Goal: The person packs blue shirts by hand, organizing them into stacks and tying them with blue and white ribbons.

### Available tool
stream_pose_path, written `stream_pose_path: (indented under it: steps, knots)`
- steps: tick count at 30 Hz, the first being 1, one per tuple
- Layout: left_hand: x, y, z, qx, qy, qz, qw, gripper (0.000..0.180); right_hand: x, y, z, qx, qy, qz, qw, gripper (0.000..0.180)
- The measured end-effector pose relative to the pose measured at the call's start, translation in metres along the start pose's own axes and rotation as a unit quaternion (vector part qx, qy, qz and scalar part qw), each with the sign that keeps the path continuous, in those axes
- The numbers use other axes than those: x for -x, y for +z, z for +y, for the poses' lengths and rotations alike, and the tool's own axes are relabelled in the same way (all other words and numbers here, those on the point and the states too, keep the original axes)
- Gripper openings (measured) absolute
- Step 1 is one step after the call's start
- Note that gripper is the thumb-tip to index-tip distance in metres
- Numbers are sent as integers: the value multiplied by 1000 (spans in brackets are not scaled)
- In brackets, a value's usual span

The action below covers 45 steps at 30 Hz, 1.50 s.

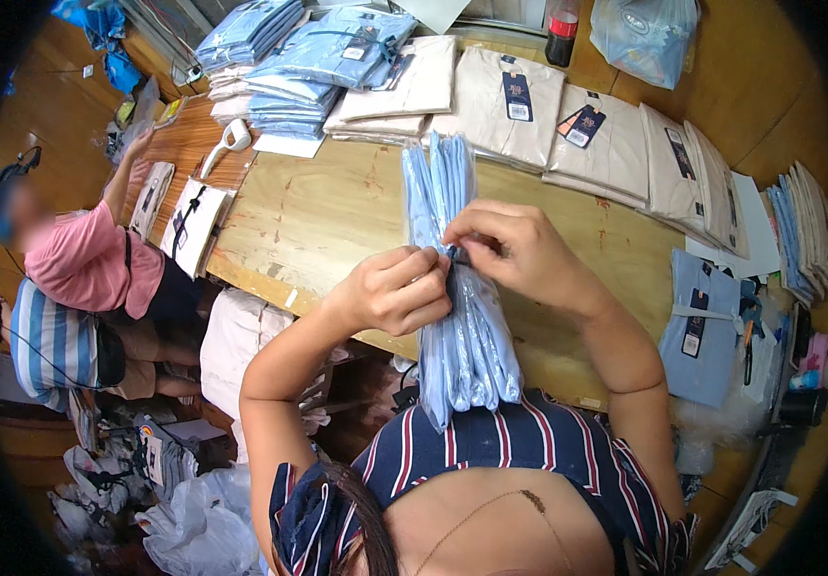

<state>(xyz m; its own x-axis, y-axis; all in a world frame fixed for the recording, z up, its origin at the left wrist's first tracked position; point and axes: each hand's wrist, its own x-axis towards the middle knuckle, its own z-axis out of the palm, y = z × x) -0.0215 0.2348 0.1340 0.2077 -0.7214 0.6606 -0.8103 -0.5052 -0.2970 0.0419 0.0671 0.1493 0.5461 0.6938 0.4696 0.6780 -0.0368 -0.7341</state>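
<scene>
Blue packets (467, 350), left hand (399, 291) and right hand (521, 248) apparently pinching dark tie (453, 253), navy barcode tags (517, 94) beyond

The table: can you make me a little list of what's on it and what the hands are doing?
Table: wooden
Bundle: blue, in clear plastic
Left hand: pinching at the bundle's dark tie
Right hand: fingers bent at the tie
Far side: cream packs, blue stack, bottle
Right side: blue pack
</scene>
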Motion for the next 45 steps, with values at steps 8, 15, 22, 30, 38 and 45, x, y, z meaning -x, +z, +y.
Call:
stream_pose_path:
  steps: [8, 15, 22, 30, 38, 45]
  knots:
    - [-2, 4, -2, -5, -29, 34, 999, 18, 7, -6, -4, 109, -10, -2, 994, 7]
    - [15, 25, 30, 156, -267, 62, 949, 15, 37, -27, 31, 66, 123, 33, 990, 7]
    - [88, 128, 69, 341, -751, 97, 557, 57, 145, -57, 117, -257, 450, 102, 849, 32]
    - [37, 137, 67, 567, -710, 195, 369, 79, 156, -30, 126, -156, 426, 200, 868, 41]
    - [-13, 42, 28, 396, -530, 267, 701, 103, 111, -64, 61, -51, 122, 352, 927, 71]
    - [20, 13, 24, 398, -451, 124, 789, 117, 112, -49, 29, -243, 61, 220, 943, 55]
